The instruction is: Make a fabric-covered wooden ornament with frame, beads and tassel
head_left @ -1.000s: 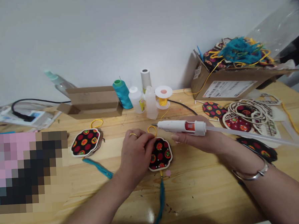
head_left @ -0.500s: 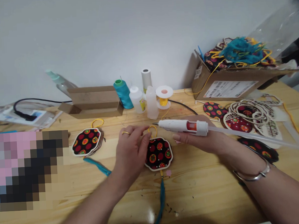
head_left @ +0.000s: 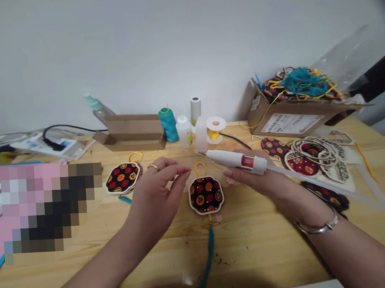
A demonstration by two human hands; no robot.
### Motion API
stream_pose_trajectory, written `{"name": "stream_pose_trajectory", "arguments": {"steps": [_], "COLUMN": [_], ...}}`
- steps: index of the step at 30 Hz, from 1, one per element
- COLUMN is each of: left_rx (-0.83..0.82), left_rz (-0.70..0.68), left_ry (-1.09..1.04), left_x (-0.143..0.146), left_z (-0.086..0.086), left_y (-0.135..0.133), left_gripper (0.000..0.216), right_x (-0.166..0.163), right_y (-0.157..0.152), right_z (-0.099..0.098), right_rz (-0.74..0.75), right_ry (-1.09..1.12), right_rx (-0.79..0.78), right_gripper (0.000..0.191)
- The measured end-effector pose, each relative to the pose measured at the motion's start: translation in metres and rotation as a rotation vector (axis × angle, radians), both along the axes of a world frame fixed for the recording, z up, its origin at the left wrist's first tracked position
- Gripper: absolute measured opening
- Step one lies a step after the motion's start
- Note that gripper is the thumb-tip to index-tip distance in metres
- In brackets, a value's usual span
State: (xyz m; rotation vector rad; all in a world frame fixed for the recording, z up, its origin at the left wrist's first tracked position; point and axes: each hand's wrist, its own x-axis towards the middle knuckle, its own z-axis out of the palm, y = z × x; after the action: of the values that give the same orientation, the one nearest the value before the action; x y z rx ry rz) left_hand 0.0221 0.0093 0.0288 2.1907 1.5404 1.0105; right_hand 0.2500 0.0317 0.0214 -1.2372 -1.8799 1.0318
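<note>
Nearest the person, a teal tassel [head_left: 208,255] runs down the pale wooden table [head_left: 265,252] from the bottom of a round fabric ornament [head_left: 206,195], black with red and green dots and a cream edge. That ornament lies flat between the two hands, touched by neither. From where I stand, this looks like a glue-gun step on the ornament, with the left hand just off the piece.

The left hand [head_left: 156,193], a gold ring [head_left: 153,166] on one finger, hangs just left of the ornament, half open and empty, its fingers loosely curled. The right hand [head_left: 255,179], a silver bangle [head_left: 319,227] at its wrist, is closed around a white hot glue gun [head_left: 235,160] just right of the ornament. The nozzle points left, above a yellow cord loop [head_left: 200,169] at the ornament's top, and a long glue stick [head_left: 310,176] trails out to the right.

Left of the ornament sits a stack of matching ornaments [head_left: 123,177]. Right of it lie loose wooden ring cut-outs [head_left: 315,154]. Beyond it stand a teal thread spool [head_left: 168,124], a yellow cord spool [head_left: 214,134] and a cardboard box [head_left: 290,124] heaped with tangled teal thread [head_left: 302,81].
</note>
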Motion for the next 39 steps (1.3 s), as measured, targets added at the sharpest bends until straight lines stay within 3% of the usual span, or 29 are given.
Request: {"name": "stream_pose_trajectory", "arguments": {"steps": [7, 13, 22, 39], "left_rx": [-0.117, -0.093, -0.091, -0.090], "left_rz": [-0.034, -0.039, -0.063, -0.068], "left_ry": [0.077, 0.119, 0.155, 0.201], "left_x": [0.000, 0.006, 0.004, 0.006], "left_z": [-0.033, -0.049, -0.053, -0.055], "left_y": [-0.003, -0.004, 0.000, 0.001], "left_gripper": [0.014, 0.017, 0.013, 0.011], "right_x": [-0.010, -0.012, -0.005, -0.002], "right_y": [-0.004, 0.000, 0.001, 0.002], "right_z": [0.027, 0.019, -0.006, -0.012], "right_rz": [0.073, 0.025, 0.001, 0.063], "right_ry": [-0.089, -0.125, -0.041, 0.032], "right_rx": [0.074, 0.109, 0.038, 0.051], "right_gripper": [0.033, 0.032, 0.028, 0.029]}}
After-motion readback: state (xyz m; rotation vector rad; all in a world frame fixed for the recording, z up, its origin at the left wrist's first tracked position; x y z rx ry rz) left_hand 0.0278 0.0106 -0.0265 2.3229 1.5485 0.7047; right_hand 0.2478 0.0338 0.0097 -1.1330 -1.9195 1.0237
